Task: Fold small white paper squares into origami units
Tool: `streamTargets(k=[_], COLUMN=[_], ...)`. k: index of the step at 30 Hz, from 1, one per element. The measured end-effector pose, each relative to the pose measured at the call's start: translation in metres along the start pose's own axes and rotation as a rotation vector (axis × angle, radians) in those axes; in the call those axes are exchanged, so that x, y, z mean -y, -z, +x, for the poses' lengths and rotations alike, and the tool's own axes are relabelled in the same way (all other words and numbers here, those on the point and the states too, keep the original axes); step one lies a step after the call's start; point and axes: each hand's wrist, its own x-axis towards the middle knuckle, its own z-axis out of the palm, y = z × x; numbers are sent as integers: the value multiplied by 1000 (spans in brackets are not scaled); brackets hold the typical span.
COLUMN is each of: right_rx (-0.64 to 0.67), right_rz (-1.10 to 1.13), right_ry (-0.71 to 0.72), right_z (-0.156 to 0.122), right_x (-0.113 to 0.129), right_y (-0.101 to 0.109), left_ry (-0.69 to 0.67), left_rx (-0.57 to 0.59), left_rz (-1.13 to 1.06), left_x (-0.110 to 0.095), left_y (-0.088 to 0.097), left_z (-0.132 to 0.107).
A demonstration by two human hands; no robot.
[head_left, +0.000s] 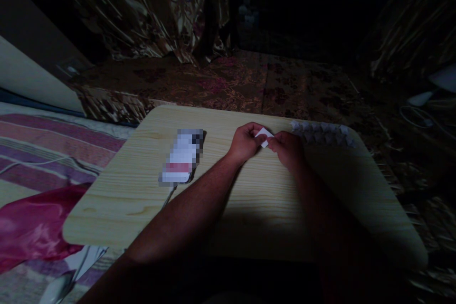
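Note:
Between my two hands is a small piece of white paper [262, 134], which looks folded, held just above the wooden table. My left hand [245, 141] is closed on its left side, with the thumb lying across its face. From the right, my right hand [288, 147] pinches the paper's lower right edge between thumb and fingers. Just beyond my right hand, several small white folded paper pieces [322, 132] stand in two rows near the table's far right corner. The exact folds of the held paper are too small to make out.
A phone [181, 156], blurred, lies on the left of the light wooden table [121, 190] with a cable [168, 196] running from it. Left of the table is a striped bed cover [71, 137] with a pink cloth [39, 221]. Patterned curtains [171, 4] hang behind.

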Motion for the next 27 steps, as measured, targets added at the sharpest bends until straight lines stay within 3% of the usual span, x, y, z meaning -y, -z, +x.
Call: streamTargets(k=[10,27], right_rx=[-6,-12], right_rz=[-45,61], right_ry=[-5,-7], right_z=[-3,-4], right_x=[5,2], right_y=[-7,-9], left_ry=[30,36], left_rx=[-35,-47], left_rz=[-90,-107], left_x=[1,2], left_y=[0,1], left_z=[2,3])
